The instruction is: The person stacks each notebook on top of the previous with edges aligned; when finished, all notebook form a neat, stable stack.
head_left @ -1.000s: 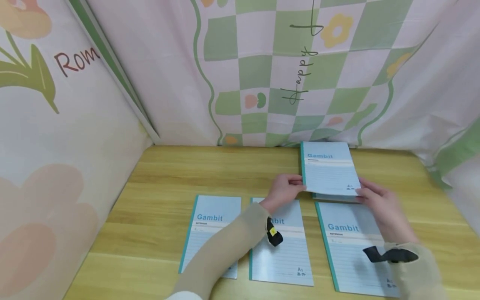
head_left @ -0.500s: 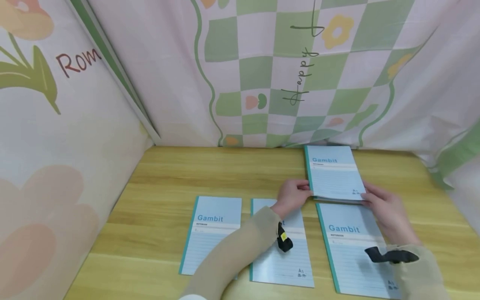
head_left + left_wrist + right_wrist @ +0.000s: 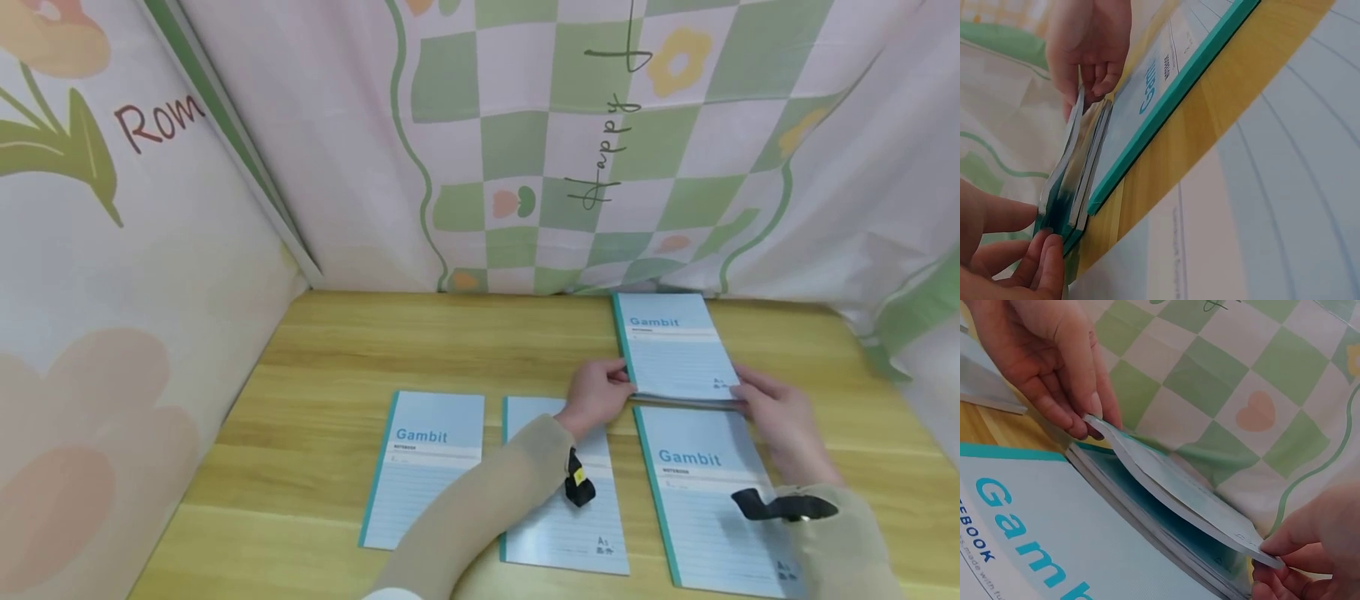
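A light-blue Gambit notebook (image 3: 671, 350) with a teal spine lies between my hands at the back right. My left hand (image 3: 597, 390) pinches its near left corner, thumb on top. On the opposite side, my right hand (image 3: 780, 417) pinches the near right corner. The right wrist view shows this notebook slightly bowed, with a gap at its near edge above a small stack of notebooks (image 3: 1141, 519). The stack also shows edge-on in the left wrist view, below the held notebook (image 3: 1063, 159).
Three more Gambit notebooks lie in a row nearer the person: left (image 3: 427, 467), middle (image 3: 562, 525), partly under the left sleeve, and right (image 3: 705, 500), close in front of the stack. Behind the wooden table (image 3: 420, 342) hangs a checkered curtain (image 3: 517, 150); another patterned sheet borders the left.
Both hands have carried the notebook slightly right and toward the person, and lowered it over the stack, which it now covers almost fully in the head view. The front row has stayed put.
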`<action>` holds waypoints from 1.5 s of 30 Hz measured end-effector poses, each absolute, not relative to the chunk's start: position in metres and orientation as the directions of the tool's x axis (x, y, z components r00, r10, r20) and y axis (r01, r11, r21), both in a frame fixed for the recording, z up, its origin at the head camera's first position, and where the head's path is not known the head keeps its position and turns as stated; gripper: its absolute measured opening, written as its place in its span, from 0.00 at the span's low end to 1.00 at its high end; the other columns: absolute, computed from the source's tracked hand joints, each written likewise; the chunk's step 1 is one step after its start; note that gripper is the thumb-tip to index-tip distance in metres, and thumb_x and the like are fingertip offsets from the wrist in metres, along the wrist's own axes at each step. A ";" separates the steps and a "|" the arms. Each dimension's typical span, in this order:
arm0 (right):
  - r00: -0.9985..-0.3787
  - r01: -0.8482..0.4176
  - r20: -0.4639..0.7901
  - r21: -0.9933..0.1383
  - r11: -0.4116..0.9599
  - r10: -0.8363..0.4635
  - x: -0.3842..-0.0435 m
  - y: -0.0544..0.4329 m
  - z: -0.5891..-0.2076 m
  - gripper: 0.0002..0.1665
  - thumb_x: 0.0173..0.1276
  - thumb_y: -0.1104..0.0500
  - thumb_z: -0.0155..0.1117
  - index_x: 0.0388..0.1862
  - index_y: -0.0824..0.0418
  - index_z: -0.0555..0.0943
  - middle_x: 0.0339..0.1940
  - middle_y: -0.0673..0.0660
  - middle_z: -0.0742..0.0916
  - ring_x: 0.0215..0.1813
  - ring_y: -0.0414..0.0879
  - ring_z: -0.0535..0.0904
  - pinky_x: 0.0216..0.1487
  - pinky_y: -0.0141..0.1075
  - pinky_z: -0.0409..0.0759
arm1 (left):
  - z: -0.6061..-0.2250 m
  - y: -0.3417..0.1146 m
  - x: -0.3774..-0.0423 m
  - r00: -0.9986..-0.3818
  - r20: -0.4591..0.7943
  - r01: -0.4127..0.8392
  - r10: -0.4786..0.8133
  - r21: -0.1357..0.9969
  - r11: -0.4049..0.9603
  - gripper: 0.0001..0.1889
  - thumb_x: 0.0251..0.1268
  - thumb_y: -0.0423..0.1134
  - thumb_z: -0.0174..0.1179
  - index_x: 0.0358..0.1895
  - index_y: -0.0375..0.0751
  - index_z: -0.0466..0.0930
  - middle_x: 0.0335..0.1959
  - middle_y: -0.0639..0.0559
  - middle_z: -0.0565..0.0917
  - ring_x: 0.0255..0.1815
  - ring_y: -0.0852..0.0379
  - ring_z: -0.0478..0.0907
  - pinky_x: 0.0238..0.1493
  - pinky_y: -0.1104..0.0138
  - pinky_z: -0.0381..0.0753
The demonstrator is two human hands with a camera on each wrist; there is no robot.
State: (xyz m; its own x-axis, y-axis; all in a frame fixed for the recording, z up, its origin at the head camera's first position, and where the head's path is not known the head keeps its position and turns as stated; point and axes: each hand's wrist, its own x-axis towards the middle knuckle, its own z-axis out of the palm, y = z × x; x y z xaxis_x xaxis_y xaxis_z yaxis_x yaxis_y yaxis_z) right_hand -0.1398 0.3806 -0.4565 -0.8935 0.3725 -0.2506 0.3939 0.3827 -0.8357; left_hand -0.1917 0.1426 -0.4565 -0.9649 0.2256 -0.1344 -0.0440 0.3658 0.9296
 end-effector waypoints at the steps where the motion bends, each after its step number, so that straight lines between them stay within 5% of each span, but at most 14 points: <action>1: -0.893 0.395 -0.250 -0.833 0.388 0.373 -0.140 0.381 -0.457 0.35 0.81 0.47 0.51 0.80 0.59 0.61 0.71 0.65 0.73 0.52 0.41 0.76 0.41 0.30 0.75 | -0.457 0.143 -0.192 -0.965 -0.136 -0.046 0.224 0.930 0.366 0.23 0.65 0.33 0.70 0.64 0.48 0.82 0.34 0.65 0.80 0.35 0.70 0.77 0.40 0.76 0.80; 10: -0.905 0.394 -0.252 -0.800 0.452 0.342 -0.140 0.381 -0.458 0.42 0.77 0.40 0.57 0.81 0.58 0.59 0.75 0.68 0.70 0.60 0.51 0.72 0.40 0.29 0.74 | -0.462 0.147 -0.195 -0.967 -0.142 -0.057 0.210 0.930 0.363 0.23 0.64 0.33 0.71 0.63 0.49 0.83 0.33 0.65 0.80 0.35 0.70 0.78 0.40 0.76 0.80; 18: -0.900 0.410 -0.273 -0.791 0.453 0.339 -0.142 0.380 -0.462 0.44 0.78 0.41 0.57 0.82 0.58 0.55 0.77 0.71 0.65 0.70 0.65 0.66 0.56 0.54 0.75 | -0.462 0.146 -0.196 -0.966 -0.134 -0.043 0.223 0.928 0.370 0.24 0.62 0.31 0.72 0.62 0.48 0.83 0.36 0.64 0.82 0.35 0.71 0.77 0.40 0.76 0.80; 25: -0.903 0.408 -0.271 -0.786 0.464 0.334 -0.141 0.378 -0.462 0.44 0.77 0.41 0.58 0.82 0.58 0.56 0.75 0.71 0.68 0.67 0.63 0.70 0.45 0.38 0.75 | -0.462 0.146 -0.196 -0.962 -0.160 -0.063 0.223 0.919 0.388 0.24 0.62 0.31 0.71 0.62 0.48 0.83 0.37 0.63 0.81 0.36 0.70 0.77 0.41 0.76 0.80; 32: -0.907 0.401 -0.264 -0.779 0.482 0.328 -0.141 0.378 -0.463 0.42 0.78 0.44 0.58 0.81 0.59 0.57 0.75 0.73 0.68 0.66 0.63 0.70 0.44 0.37 0.74 | -0.464 0.146 -0.197 -0.960 -0.167 -0.067 0.226 0.917 0.392 0.24 0.63 0.31 0.71 0.62 0.48 0.83 0.37 0.63 0.81 0.37 0.69 0.77 0.42 0.75 0.81; 38: -0.895 0.423 -0.281 -0.781 0.460 0.347 -0.141 0.379 -0.460 0.47 0.76 0.39 0.57 0.82 0.60 0.54 0.77 0.73 0.65 0.71 0.67 0.65 0.57 0.59 0.75 | -0.458 0.139 -0.195 -0.950 -0.171 -0.068 0.262 0.931 0.358 0.21 0.66 0.36 0.70 0.61 0.45 0.83 0.37 0.61 0.81 0.36 0.67 0.77 0.41 0.73 0.81; 45: -0.904 0.386 -0.231 -0.803 0.455 0.360 -0.135 0.375 -0.442 0.55 0.72 0.26 0.51 0.84 0.58 0.49 0.80 0.69 0.61 0.75 0.71 0.59 0.67 0.67 0.64 | -0.441 0.111 -0.199 -0.934 -0.135 -0.070 0.332 0.977 0.202 0.26 0.70 0.44 0.67 0.69 0.45 0.77 0.58 0.58 0.82 0.51 0.65 0.79 0.50 0.70 0.82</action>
State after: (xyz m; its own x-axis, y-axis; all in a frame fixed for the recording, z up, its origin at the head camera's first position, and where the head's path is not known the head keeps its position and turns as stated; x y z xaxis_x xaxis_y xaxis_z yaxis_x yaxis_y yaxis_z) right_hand -0.1354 0.3745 -0.4422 -0.9039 0.3604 -0.2305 0.3860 0.4545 -0.8028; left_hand -0.1993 0.1106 -0.4405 -0.9337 0.3317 -0.1352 -0.0697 0.2020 0.9769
